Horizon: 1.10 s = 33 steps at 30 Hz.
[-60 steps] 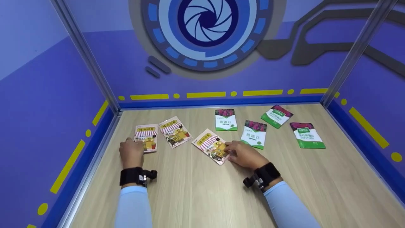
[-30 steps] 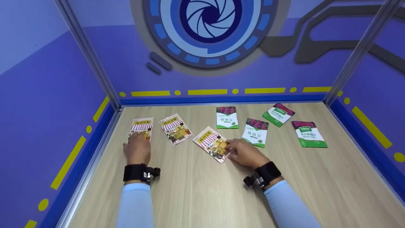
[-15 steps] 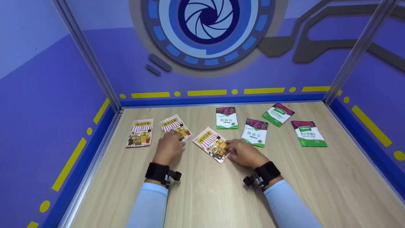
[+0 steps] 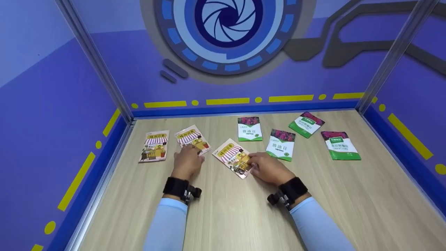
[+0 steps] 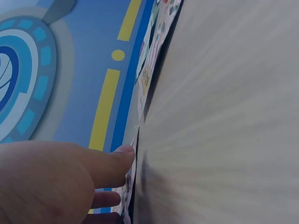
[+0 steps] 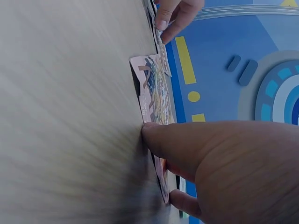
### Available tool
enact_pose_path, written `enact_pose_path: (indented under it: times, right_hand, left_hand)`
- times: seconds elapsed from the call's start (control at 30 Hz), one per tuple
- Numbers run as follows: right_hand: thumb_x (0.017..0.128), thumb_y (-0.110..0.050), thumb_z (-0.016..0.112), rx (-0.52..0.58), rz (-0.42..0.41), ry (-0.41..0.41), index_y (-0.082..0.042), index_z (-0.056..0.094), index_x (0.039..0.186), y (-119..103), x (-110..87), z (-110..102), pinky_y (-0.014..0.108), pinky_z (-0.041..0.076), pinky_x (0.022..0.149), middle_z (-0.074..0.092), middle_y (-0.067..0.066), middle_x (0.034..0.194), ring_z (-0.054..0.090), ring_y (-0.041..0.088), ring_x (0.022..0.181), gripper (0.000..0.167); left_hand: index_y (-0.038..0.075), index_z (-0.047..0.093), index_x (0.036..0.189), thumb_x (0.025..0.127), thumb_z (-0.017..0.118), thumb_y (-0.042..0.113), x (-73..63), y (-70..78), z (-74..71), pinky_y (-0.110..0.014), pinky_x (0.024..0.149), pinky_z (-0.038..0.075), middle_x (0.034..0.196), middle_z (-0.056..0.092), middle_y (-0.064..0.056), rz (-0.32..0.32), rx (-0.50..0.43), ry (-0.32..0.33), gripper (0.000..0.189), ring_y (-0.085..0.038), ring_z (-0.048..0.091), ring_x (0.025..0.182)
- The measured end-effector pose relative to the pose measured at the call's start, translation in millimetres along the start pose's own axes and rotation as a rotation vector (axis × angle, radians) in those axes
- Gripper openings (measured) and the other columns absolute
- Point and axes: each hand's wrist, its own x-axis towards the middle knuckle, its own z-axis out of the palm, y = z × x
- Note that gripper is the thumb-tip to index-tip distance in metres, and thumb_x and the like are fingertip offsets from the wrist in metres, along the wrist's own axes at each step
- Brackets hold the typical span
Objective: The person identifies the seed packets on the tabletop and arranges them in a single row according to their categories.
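Left hand (image 4: 188,161): fingers on the near end of a pink packet (image 4: 191,137); pinch or mere contact, cannot tell. Right hand (image 4: 270,169): thumb and fingers grip one corner of a second pink packet (image 4: 230,157), the rest of it lying off to that hand's left. Likely trouble: a one-corner hold could let the packet swivel or bend if pulled sideways. Green-and-white packet (image 4: 281,143) lies just beyond the right knuckles; a forward nudge could shove it askew. Left fingers, if only pressing something so thin, might skid.
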Motion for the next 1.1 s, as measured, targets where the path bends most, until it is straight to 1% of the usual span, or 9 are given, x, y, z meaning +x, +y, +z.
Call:
enact_pose_path:
  times: [0.17,0.33,0.47,0.57,0.63,0.77,0.87,0.97,1.1]
  right_hand:
    - [0.104,-0.010,0.075,0.007,0.005,0.002,-0.004,0.081,0.135,0.3,-0.6,0.0,0.058,0.051,0.128,0.069,0.019,0.159,0.065,0.042,0.149,0.032]
    - [0.106,-0.012,0.074,0.003,0.013,-0.009,-0.004,0.080,0.136,-0.4,-0.7,1.1,0.058,0.051,0.128,0.067,0.019,0.160,0.064,0.042,0.150,0.032]
    - [0.106,-0.013,0.073,-0.004,0.019,-0.011,-0.003,0.080,0.136,-1.8,-0.8,0.9,0.058,0.050,0.129,0.067,0.019,0.161,0.063,0.042,0.151,0.032]
    - [0.106,-0.013,0.073,-0.004,0.023,-0.013,-0.003,0.080,0.136,-2.7,-0.6,-0.4,0.058,0.049,0.130,0.067,0.019,0.161,0.063,0.042,0.152,0.032]
    - [0.106,-0.012,0.073,-0.006,0.019,-0.012,-0.003,0.080,0.136,-3.0,-0.3,-0.7,0.058,0.049,0.130,0.067,0.019,0.160,0.063,0.042,0.151,0.032]
    - [0.105,-0.011,0.074,-0.005,0.011,-0.005,-0.002,0.080,0.135,-3.7,-0.3,-0.7,0.057,0.050,0.129,0.068,0.020,0.159,0.064,0.042,0.150,0.032]
    - [0.105,-0.010,0.074,-0.010,0.002,0.005,-0.001,0.080,0.134,-3.6,-0.9,-0.5,0.058,0.051,0.128,0.069,0.020,0.158,0.065,0.042,0.149,0.031]
    - [0.105,-0.010,0.074,-0.017,0.004,0.007,-0.001,0.079,0.134,-3.7,-1.5,-0.2,0.058,0.051,0.128,0.069,0.021,0.157,0.064,0.042,0.149,0.031]
    - [0.106,-0.012,0.074,-0.018,0.014,0.005,-0.002,0.079,0.136,-4.9,-1.1,-0.2,0.058,0.050,0.129,0.068,0.020,0.158,0.064,0.042,0.150,0.032]
  left_hand:
    - [0.005,0.081,0.130,0.109,0.077,0.033,-0.4,-14.4,-1.1,-0.063,0.106,0.052,0.132,0.076,-0.017,-0.043,-0.018,0.006,0.035,-0.039,0.071,0.123]
    - [0.004,0.080,0.110,0.108,0.079,0.031,-1.6,-28.0,-5.4,-0.060,0.099,0.054,0.111,0.077,-0.015,-0.097,-0.046,0.049,0.027,-0.039,0.074,0.104]
    - [0.003,0.080,0.105,0.105,0.083,0.028,-3.6,-36.3,-7.9,-0.060,0.098,0.054,0.105,0.077,-0.014,-0.123,-0.048,0.085,0.025,-0.038,0.074,0.097]
    - [0.003,0.079,0.103,0.103,0.086,0.025,-5.0,-38.8,-9.3,-0.059,0.099,0.053,0.103,0.077,-0.014,-0.133,-0.053,0.105,0.023,-0.037,0.074,0.095]
    - [0.004,0.079,0.104,0.103,0.086,0.023,-5.2,-39.7,-10.3,-0.057,0.100,0.052,0.103,0.078,-0.013,-0.145,-0.075,0.106,0.021,-0.037,0.074,0.094]
    - [0.002,0.081,0.115,0.103,0.085,0.019,-5.4,-43.3,-12.3,-0.054,0.096,0.054,0.110,0.080,-0.014,-0.186,-0.137,0.094,0.021,-0.037,0.073,0.099]
    - [0.001,0.081,0.123,0.104,0.083,0.016,-6.5,-46.6,-14.7,-0.058,0.099,0.057,0.119,0.082,-0.018,-0.178,-0.131,0.099,0.025,-0.042,0.076,0.107]
    - [0.000,0.082,0.125,0.104,0.082,0.014,-8.6,-48.5,-17.3,-0.061,0.107,0.056,0.126,0.082,-0.021,-0.167,-0.111,0.108,0.026,-0.045,0.078,0.115]
    - [0.000,0.081,0.129,0.104,0.081,0.011,-10.6,-48.9,-18.6,-0.062,0.110,0.055,0.130,0.081,-0.022,-0.186,-0.145,0.101,0.028,-0.047,0.076,0.118]
